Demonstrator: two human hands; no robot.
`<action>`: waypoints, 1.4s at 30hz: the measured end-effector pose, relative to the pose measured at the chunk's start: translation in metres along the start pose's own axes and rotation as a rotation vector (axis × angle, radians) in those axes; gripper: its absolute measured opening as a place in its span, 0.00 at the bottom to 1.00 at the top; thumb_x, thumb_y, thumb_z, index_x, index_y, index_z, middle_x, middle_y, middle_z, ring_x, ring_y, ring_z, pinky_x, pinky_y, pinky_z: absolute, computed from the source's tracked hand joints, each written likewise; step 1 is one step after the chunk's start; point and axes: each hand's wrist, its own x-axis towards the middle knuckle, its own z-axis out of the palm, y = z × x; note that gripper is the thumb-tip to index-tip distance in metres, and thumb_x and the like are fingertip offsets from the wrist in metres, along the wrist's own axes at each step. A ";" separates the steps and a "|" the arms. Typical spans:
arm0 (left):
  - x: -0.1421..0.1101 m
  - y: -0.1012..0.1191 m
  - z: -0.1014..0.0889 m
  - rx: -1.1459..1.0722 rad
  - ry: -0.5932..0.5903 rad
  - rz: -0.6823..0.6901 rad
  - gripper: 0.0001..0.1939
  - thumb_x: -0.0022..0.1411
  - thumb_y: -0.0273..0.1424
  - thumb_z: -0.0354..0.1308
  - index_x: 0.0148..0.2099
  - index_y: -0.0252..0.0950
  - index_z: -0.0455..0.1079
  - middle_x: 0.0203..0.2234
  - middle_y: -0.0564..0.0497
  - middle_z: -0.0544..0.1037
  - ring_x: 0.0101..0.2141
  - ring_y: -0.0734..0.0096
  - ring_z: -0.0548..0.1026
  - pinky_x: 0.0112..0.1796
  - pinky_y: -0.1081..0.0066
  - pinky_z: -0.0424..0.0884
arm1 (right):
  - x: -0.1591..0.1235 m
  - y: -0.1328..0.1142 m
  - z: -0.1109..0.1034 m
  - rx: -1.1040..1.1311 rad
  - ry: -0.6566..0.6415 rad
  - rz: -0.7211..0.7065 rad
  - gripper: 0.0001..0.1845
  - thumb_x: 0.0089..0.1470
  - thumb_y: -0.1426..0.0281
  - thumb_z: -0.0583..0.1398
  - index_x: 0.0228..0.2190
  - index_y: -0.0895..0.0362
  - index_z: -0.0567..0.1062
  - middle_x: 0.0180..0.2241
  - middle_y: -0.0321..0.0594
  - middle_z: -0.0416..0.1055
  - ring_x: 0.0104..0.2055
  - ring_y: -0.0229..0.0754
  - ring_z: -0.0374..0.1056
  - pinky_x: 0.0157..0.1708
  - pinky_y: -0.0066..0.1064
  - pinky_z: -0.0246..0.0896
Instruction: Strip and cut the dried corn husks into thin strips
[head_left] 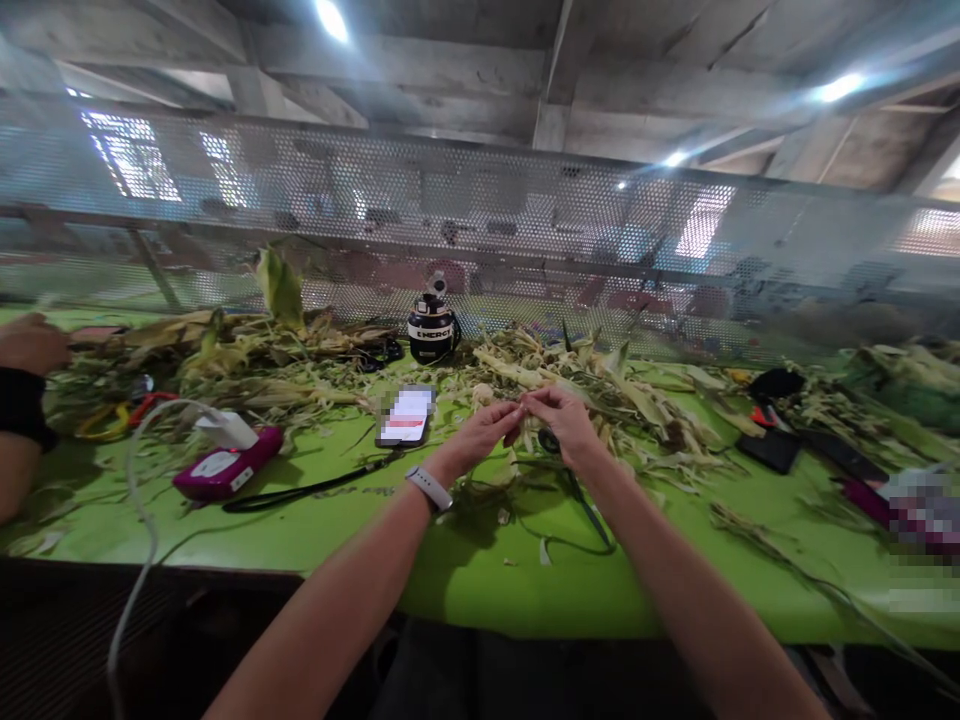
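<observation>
Above the green table (pixel 525 600), my left hand (pixel 484 432) and my right hand (pixel 564 425) meet fingertip to fingertip. Both are closed in a pinch, and whatever lies between the fingers is too small to make out. A pale wristband is on my left wrist. Dry corn husks (pixel 637 400) are heaped just behind and to the right of my hands. Left of my left hand lies a lit phone (pixel 405 416). A dark cord (pixel 589 510) loops on the table beneath my right wrist.
A black jar-shaped container marked ENERGY (pixel 433 332) stands behind the phone. To the left are a purple power bank (pixel 229 465) with a white cable, more husks (pixel 225 350) and another person's hand (pixel 34 345). Dark phones (pixel 769 450) lie right. A perforated metal screen (pixel 487 220) borders the back.
</observation>
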 end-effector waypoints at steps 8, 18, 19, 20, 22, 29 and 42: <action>-0.003 0.003 0.002 0.092 -0.232 -0.042 0.21 0.54 0.48 0.57 0.24 0.35 0.61 0.15 0.58 0.62 0.19 0.81 0.58 0.23 0.75 0.54 | 0.001 -0.002 -0.004 0.029 -0.005 0.116 0.21 0.24 0.56 0.69 0.16 0.57 0.69 0.15 0.29 0.62 0.18 0.31 0.54 0.18 0.26 0.50; -0.002 -0.002 0.004 -0.092 -0.027 -0.050 0.23 0.50 0.49 0.60 0.37 0.34 0.65 0.20 0.56 0.72 0.23 0.77 0.69 0.30 0.72 0.65 | 0.004 -0.006 -0.008 -0.174 -0.023 -0.031 0.27 0.37 0.44 0.61 0.16 0.56 0.67 0.13 0.30 0.57 0.17 0.32 0.51 0.18 0.27 0.47; -0.001 -0.004 0.003 -0.092 -0.010 -0.050 0.24 0.49 0.49 0.61 0.38 0.34 0.65 0.20 0.56 0.72 0.23 0.76 0.69 0.30 0.72 0.65 | 0.004 -0.006 -0.009 -0.199 -0.058 -0.044 0.27 0.36 0.44 0.62 0.16 0.56 0.67 0.13 0.29 0.57 0.17 0.31 0.50 0.17 0.27 0.46; 0.000 -0.005 0.003 -0.086 -0.002 -0.053 0.24 0.49 0.49 0.61 0.37 0.34 0.65 0.19 0.55 0.72 0.22 0.76 0.70 0.29 0.72 0.65 | 0.005 -0.005 -0.009 -0.211 -0.085 -0.049 0.26 0.36 0.45 0.62 0.16 0.56 0.67 0.13 0.29 0.56 0.16 0.31 0.50 0.17 0.27 0.45; 0.001 -0.007 0.002 -0.070 -0.008 -0.062 0.23 0.48 0.49 0.61 0.35 0.33 0.66 0.19 0.54 0.73 0.22 0.76 0.70 0.29 0.72 0.66 | 0.006 -0.003 -0.009 -0.200 -0.093 -0.047 0.25 0.35 0.46 0.63 0.19 0.55 0.68 0.14 0.29 0.57 0.16 0.32 0.50 0.18 0.27 0.45; 0.000 -0.004 0.001 0.007 -0.044 -0.071 0.23 0.48 0.51 0.60 0.24 0.34 0.66 0.18 0.53 0.73 0.22 0.76 0.69 0.30 0.72 0.66 | 0.007 0.003 -0.008 -0.365 0.066 -0.244 0.21 0.41 0.50 0.61 0.21 0.54 0.64 0.19 0.32 0.62 0.22 0.36 0.57 0.25 0.30 0.54; 0.005 -0.009 0.001 -0.138 0.198 -0.012 0.22 0.46 0.50 0.62 0.27 0.34 0.65 0.19 0.55 0.71 0.23 0.76 0.67 0.30 0.72 0.64 | 0.008 0.003 -0.017 -0.382 -0.006 -0.027 0.25 0.50 0.45 0.52 0.22 0.54 0.64 0.17 0.34 0.63 0.18 0.37 0.59 0.20 0.29 0.52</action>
